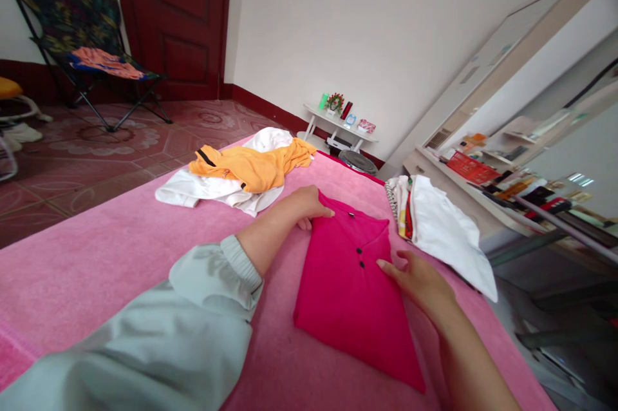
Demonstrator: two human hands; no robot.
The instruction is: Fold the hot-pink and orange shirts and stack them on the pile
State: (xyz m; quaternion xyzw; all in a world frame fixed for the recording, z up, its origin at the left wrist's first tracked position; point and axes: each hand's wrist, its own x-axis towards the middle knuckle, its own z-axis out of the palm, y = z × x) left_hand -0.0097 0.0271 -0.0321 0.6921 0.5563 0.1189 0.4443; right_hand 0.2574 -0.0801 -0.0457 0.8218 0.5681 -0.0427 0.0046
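A bright pink shirt (350,295) lies folded into a rough rectangle on the pink bed cover, its V-shaped neckline and two dark buttons facing up. My left hand (309,203) is closed on the shirt's far left corner, with the thumb on top and some fingers hidden beneath the edge. At the right edge, my right hand (418,279) has its thumb on the cloth near the buttons and its fingers bent round the side. Part of that grip is hidden.
An orange garment (255,166) lies loosely over white clothing (176,189) at the far left of the pink cover (120,256). Folded white clothes (447,224) are stacked at the right edge. Beyond stand a camp chair (82,18), a small white shelf (338,121) and a cluttered dresser (502,198).
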